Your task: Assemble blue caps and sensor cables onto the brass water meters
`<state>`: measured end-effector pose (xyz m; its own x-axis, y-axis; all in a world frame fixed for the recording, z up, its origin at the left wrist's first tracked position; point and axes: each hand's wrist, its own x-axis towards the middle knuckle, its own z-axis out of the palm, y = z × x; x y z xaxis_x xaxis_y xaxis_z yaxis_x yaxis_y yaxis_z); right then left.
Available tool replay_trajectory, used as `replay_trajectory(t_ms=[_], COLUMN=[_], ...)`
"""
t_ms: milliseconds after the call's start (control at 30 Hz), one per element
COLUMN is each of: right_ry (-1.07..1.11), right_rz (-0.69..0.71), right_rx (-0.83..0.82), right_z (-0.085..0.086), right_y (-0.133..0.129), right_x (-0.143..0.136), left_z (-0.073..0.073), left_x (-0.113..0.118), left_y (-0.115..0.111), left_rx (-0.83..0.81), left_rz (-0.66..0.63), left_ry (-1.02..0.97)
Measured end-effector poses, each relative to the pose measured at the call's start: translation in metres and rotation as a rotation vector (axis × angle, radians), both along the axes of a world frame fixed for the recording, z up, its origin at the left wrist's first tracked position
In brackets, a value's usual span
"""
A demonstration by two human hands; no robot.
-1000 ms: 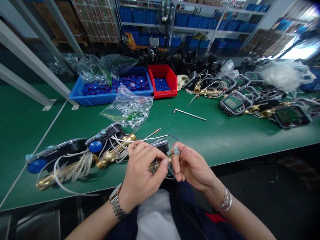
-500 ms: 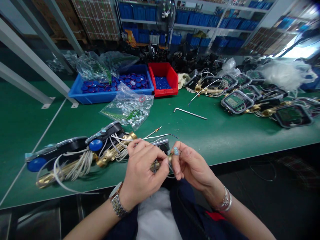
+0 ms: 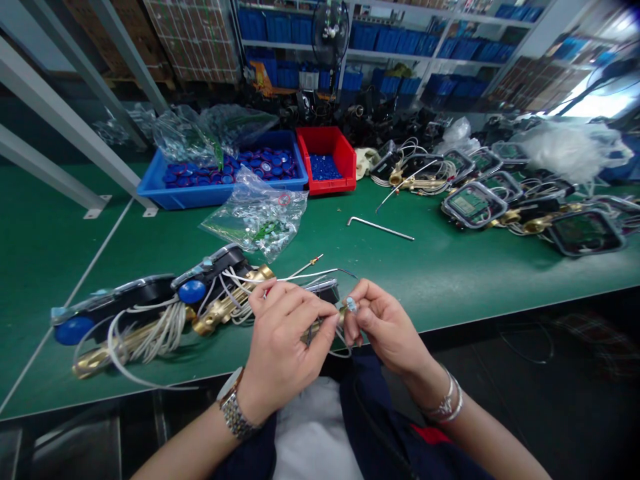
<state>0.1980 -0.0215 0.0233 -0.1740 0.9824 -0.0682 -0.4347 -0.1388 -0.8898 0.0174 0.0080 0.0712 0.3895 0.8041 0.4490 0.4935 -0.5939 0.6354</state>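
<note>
My right hand (image 3: 383, 327) is closed in a pinch on a small light-blue plastic piece (image 3: 351, 305). Close beside it, my left hand (image 3: 293, 330) has thumb and forefinger pressed together; what lies between them is too small to make out. Behind and under the left hand sits a meter with a clear-edged black housing (image 3: 326, 289), mostly hidden by the fingers. A white cable (image 3: 305, 275) with stripped dark ends passes just beyond my hands. To the left lie two more meters with brass pipe bodies (image 3: 220, 312), coiled cables and blue round caps (image 3: 191, 291).
A clear bag (image 3: 265, 220) of light-blue pieces lies ahead, before a blue tray (image 3: 200, 196) of blue caps and a red bin (image 3: 346, 179). A hex key (image 3: 381, 229) rests mid-bench. Several meters (image 3: 473, 203) crowd the right; a metal frame (image 3: 75, 127) stands left.
My right hand has turned slightly, its fingers curling in closer around the light-blue piece. The left hand has shifted only a little; the bench items are unchanged.
</note>
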Motion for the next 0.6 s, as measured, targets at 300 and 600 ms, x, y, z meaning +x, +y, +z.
replay_trajectory(t_ms=[300,600], right_ry=[-0.142,-1.036], right_rz=[0.005,-0.064], right_rx=[0.003,0.589], right_z=[0.003,0.011], right_y=[0.004,0.006], right_x=[-0.003,-0.004], left_z=[-0.007,-0.006], left_x=[-0.003,-0.011], left_y=[0.001,0.002], left_rx=[0.101,0.255], left_rz=[0.033,0.112], left_ry=[0.075,0.250])
